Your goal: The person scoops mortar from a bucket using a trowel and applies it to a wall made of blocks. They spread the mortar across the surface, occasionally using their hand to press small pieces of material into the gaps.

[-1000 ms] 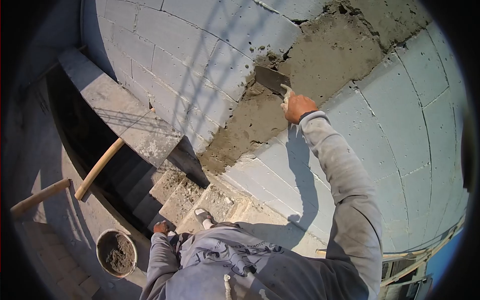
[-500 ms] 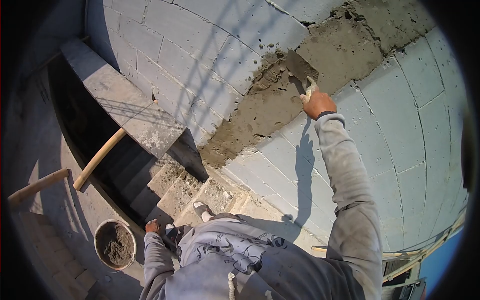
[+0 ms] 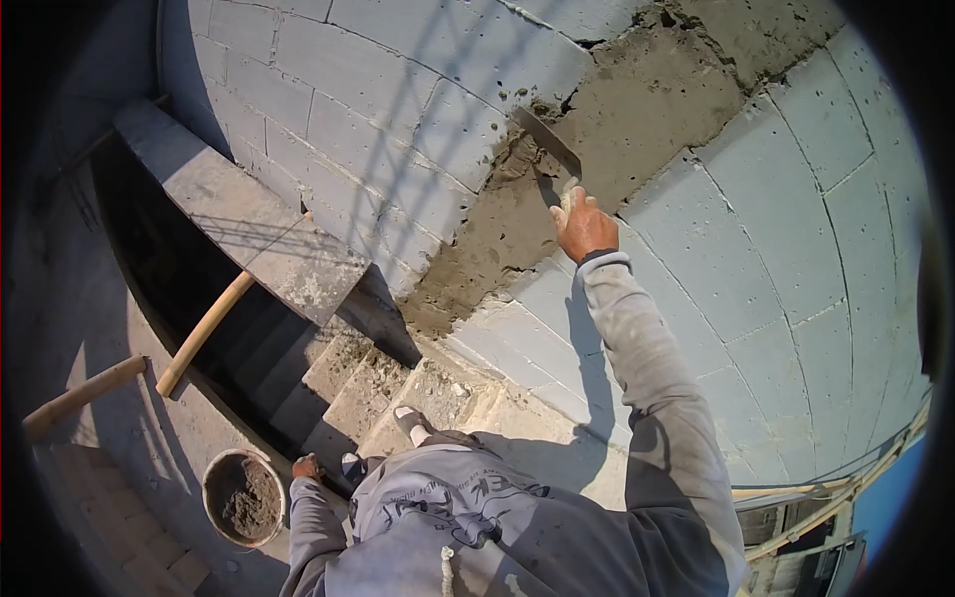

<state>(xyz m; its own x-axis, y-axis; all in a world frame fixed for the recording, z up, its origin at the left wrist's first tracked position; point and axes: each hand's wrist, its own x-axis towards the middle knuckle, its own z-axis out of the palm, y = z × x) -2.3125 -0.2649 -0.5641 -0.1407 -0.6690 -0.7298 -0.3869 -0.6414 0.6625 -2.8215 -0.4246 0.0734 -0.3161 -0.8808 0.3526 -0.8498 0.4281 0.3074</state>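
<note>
My right hand [image 3: 585,227] is wrapped round the handle of a trowel [image 3: 550,142]. The blade is tilted nearly edge-on against a band of wet grey mortar [image 3: 652,109] that runs diagonally across the block wall. Rough, lumpy mortar lies just left of the blade, while the stretch to its right looks smoother. Down by my left side, my left hand [image 3: 307,466] is closed; whatever it may hold is too small to make out. Close to it stands a bucket [image 3: 207,495] with mortar [image 3: 251,500] inside.
Pale grey blocks [image 3: 796,239] border the mortar band. Rubble-strewn concrete steps [image 3: 348,368] descend to the left into a dark stairwell. A concrete slab [image 3: 239,214] and wooden poles [image 3: 204,333] lie around that opening. Stacked blocks [image 3: 119,517] sit at lower left.
My right hand has moved left and slightly down along the mortar with the trowel. The blade has turned from showing its face to nearly edge-on. My left hand remains beside the bucket.
</note>
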